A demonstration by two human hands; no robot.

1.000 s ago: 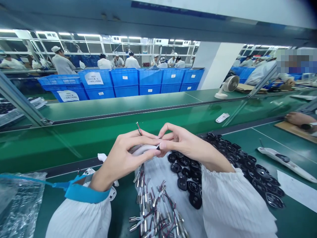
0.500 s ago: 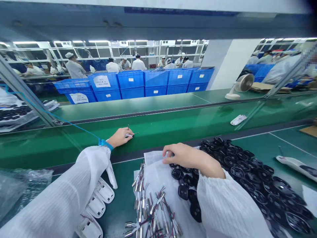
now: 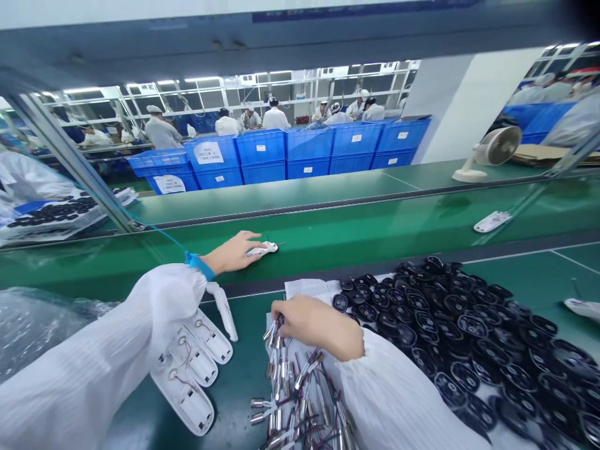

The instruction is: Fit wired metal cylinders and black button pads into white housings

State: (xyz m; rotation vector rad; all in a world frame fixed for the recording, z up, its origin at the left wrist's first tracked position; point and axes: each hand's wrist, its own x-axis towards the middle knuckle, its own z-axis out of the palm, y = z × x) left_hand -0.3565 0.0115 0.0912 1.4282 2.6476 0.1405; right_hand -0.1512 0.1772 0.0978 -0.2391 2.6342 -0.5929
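My left hand (image 3: 234, 251), with a blue wrist strap, reaches over the green belt. Its fingers are stretched out beside a small white plastic housing (image 3: 266, 249) with thin wires sticking up, which lies at the fingertips. My right hand (image 3: 304, 319) is closed in a pinch at the top of a pile of small metal motors with wires (image 3: 300, 387), gripping one of them; the fingers hide most of it. Under the left sleeve several white housings (image 3: 192, 406) lie in a row, and a curved white cover (image 3: 224, 310) leans beside them.
Many black plastic parts (image 3: 450, 325) lie to the right on white sheeting. Another white housing (image 3: 492, 221) sits farther along the belt (image 3: 356, 231). A fan (image 3: 492, 150) stands beyond it, blue crates (image 3: 304, 150) behind. Clear plastic bags (image 3: 42, 331) lie at left. Co-workers sit far back.
My left hand has opened its fingers from the white housing, which now rests on the belt. My right hand has moved left and down from beside the black parts to the motors. The view shifted.
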